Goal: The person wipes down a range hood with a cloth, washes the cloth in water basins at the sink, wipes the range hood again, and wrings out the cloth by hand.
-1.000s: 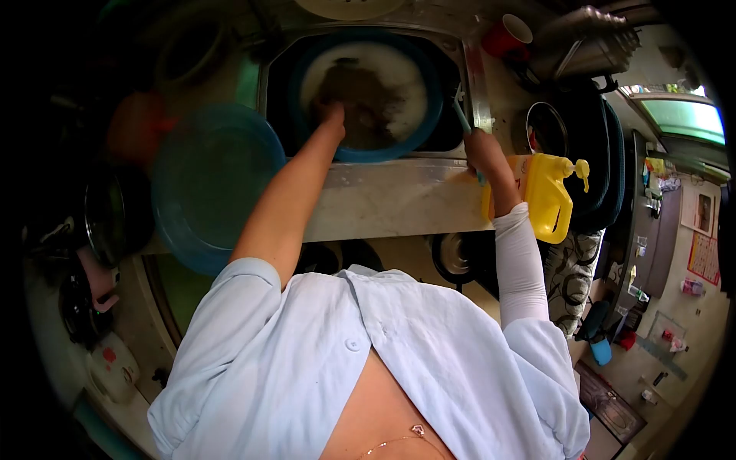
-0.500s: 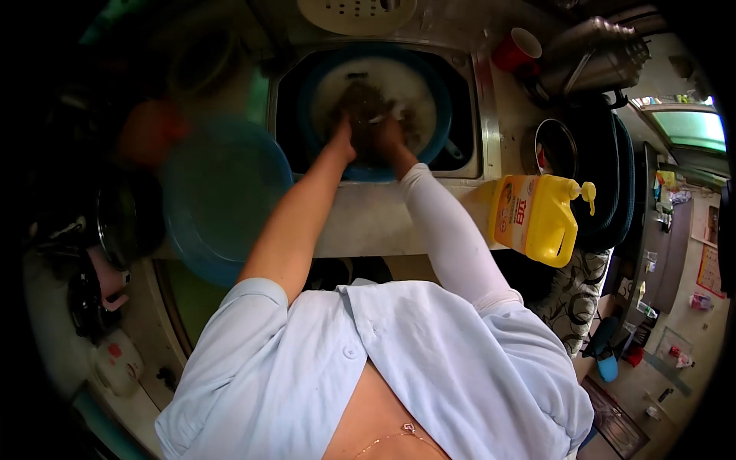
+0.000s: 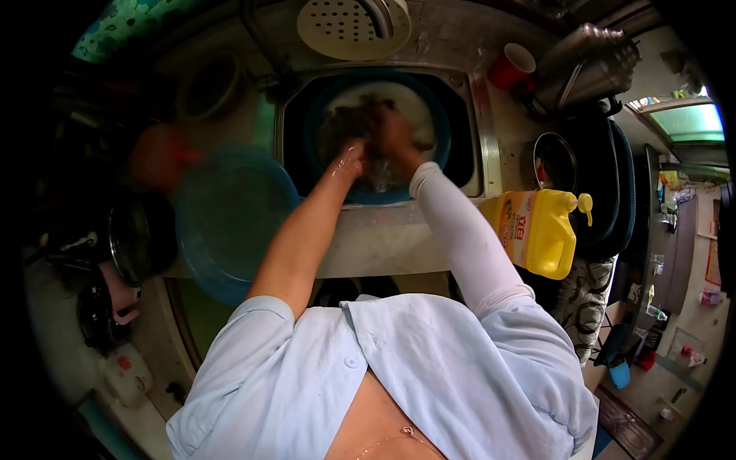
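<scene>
A round blue basin [image 3: 443,130] sits in the metal sink, filled with cloudy, foamy water. Dark brownish cloth-like material [image 3: 349,123] lies in that water. My left hand [image 3: 355,156] is wet and touches the near side of the dark material; its fingers are partly hidden. Just to its right, my right hand [image 3: 394,135] bends over the same material, fingers dark and blurred. What either hand grips cannot be made out.
Left of the sink stands a translucent blue tub [image 3: 234,222]. On the right are a yellow pump bottle [image 3: 550,234], a red cup [image 3: 512,67] and a round pot [image 3: 553,159]. Behind the sink is a white perforated tray [image 3: 337,31].
My right hand has left the light blue handled tool at the sink's right edge and moved left into the basin. The dark material has shifted, and the view has tilted so the sink appears lower.
</scene>
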Available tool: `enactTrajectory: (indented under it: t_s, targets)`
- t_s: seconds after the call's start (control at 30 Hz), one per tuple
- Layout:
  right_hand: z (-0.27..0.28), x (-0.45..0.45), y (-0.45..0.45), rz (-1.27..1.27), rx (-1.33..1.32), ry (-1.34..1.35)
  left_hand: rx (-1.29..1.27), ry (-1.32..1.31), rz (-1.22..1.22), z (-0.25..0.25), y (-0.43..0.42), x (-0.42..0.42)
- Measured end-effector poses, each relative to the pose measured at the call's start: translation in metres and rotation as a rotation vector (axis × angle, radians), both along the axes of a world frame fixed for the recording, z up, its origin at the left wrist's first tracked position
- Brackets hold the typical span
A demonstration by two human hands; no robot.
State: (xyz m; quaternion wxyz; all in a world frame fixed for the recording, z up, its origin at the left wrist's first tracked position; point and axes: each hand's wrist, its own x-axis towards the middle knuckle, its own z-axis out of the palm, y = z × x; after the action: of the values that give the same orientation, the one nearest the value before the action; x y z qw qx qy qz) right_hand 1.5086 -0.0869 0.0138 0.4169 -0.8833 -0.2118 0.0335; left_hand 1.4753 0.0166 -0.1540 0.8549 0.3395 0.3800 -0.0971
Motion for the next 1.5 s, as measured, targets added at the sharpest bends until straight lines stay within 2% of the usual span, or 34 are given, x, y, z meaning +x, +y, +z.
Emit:
enactTrajectory:
  t_s: [0.03, 0.07, 0.1, 0.13, 0.17, 0.2, 0.27, 0.3, 0.33, 0.37, 0.4, 0.43, 0.47, 0.6, 0.63, 0.67, 0.7, 0.73, 0.77, 0.8, 0.83, 0.9, 0.97, 1.0, 1.07, 1.1, 1.17, 1.23, 1.27, 1.37, 1.43, 1.47, 1.5]
  targets:
    - [-0.003, 0.006, -0.005, 0.001, -0.121, -0.115, 0.000, 0.006, -0.003, 0.024, 0.002, -0.009]
    - [-0.006, 0.011, -0.010, 0.000, -0.122, -0.112, 0.194, 0.102, -0.078, 0.080, 0.002, -0.021]
    - [-0.010, 0.016, -0.014, -0.041, -0.229, -0.213, 0.388, 0.197, -0.152, 0.113, 0.003, -0.028]
    - [-0.014, 0.018, -0.015, -0.083, -0.334, -0.314, 0.389, 0.198, -0.152, 0.113, 0.005, -0.028]
    - [-0.017, 0.008, -0.011, -0.084, -0.332, -0.312, 0.160, 0.190, -0.072, 0.111, 0.009, -0.028]
    - [-0.021, -0.010, -0.003, -0.161, -0.406, -0.587, -0.069, 0.178, 0.007, 0.109, 0.011, -0.027]
    - [-0.031, -0.021, 0.015, -0.240, -0.478, -0.865, -0.051, 0.267, 0.017, 0.133, 0.005, -0.029]
    - [-0.036, -0.019, 0.023, -0.039, -0.293, -0.309, -0.036, 0.358, 0.028, 0.144, 0.002, -0.030]
    - [-0.039, -0.018, 0.028, 0.154, -0.097, 0.246, -0.036, 0.359, 0.025, 0.121, 0.011, -0.030]
    - [-0.028, -0.022, 0.029, 0.150, -0.098, 0.250, -0.426, -0.093, 0.038, 0.078, 0.027, -0.031]
    - [0.002, -0.031, 0.027, 0.117, 0.045, 0.319, -0.807, -0.555, 0.052, 0.054, 0.034, -0.032]
    - [0.025, -0.041, 0.026, 0.082, 0.188, 0.386, -0.810, -0.551, 0.051, 0.054, 0.031, -0.031]
    - [0.033, -0.053, 0.028, 0.065, 0.269, 0.206, -0.724, -0.463, 0.091, 0.061, 0.025, -0.028]
    - [0.006, -0.040, 0.032, -0.125, 0.177, 0.015, -0.359, -0.124, 0.243, 0.096, 0.000, -0.014]
    - [-0.001, -0.027, 0.027, -0.123, 0.180, 0.016, -0.262, -0.040, 0.281, 0.099, 0.000, -0.013]
    - [-0.008, -0.011, 0.018, 0.027, 0.064, -0.085, -0.211, 0.044, 0.290, 0.071, 0.015, -0.009]
    - [-0.011, -0.003, 0.009, 0.176, -0.053, -0.185, -0.210, 0.044, 0.294, 0.079, 0.012, -0.009]
    - [-0.013, -0.002, 0.002, 0.178, -0.053, -0.182, -0.090, 0.010, 0.177, 0.087, 0.003, -0.009]
    - [-0.015, -0.001, -0.005, 0.051, -0.156, -0.279, 0.030, -0.026, 0.059, 0.096, -0.001, -0.009]
    - [-0.016, 0.001, -0.010, -0.078, -0.260, -0.377, 0.030, -0.025, 0.059, 0.094, 0.000, -0.010]
    - [-0.025, 0.006, -0.015, -0.078, -0.261, -0.376, 0.054, 0.002, 0.143, 0.083, 0.004, -0.011]
    - [-0.058, 0.019, -0.019, -0.256, 0.071, -0.004, 0.079, 0.032, 0.228, 0.076, 0.012, -0.015]
    - [-0.090, 0.005, -0.004, -0.175, 0.037, 0.004, -0.309, 0.084, 0.230, 0.081, 0.015, -0.022]
    - [-0.099, -0.001, 0.007, -0.095, 0.000, 0.012, -0.310, 0.084, 0.230, 0.101, 0.008, -0.026]
    - [-0.076, -0.018, 0.027, -0.060, 0.252, 0.328, -0.120, 0.235, 0.254, 0.156, -0.010, -0.030]
    - [-0.052, -0.028, 0.033, -0.064, 0.252, 0.327, -0.120, 0.235, 0.251, 0.139, -0.002, -0.030]
    - [0.004, -0.049, 0.037, -0.006, 0.400, -0.001, 0.601, -0.385, -0.218, 0.063, 0.032, -0.033]
    - [0.041, -0.067, 0.034, 0.013, 0.294, -0.025, 0.950, -0.705, -0.460, 0.059, 0.033, -0.032]
    - [0.049, -0.071, 0.033, 0.038, 0.191, -0.049, 0.731, -0.584, -0.370, 0.062, 0.029, -0.030]
    - [-0.017, -0.028, 0.027, 0.014, 0.033, -0.042, 0.086, -0.207, -0.093, 0.092, 0.012, -0.025]
    - [-0.001, -0.013, 0.006, -0.059, 0.015, 0.061, -0.340, 0.049, 0.093, 0.116, 0.001, -0.022]
    - [-0.006, -0.003, -0.002, -0.063, -0.040, 0.070, -0.149, 0.093, 0.182, 0.122, -0.004, -0.020]
    - [-0.012, -0.001, -0.012, -0.062, -0.040, 0.074, -0.149, 0.097, 0.183, 0.113, 0.001, -0.021]
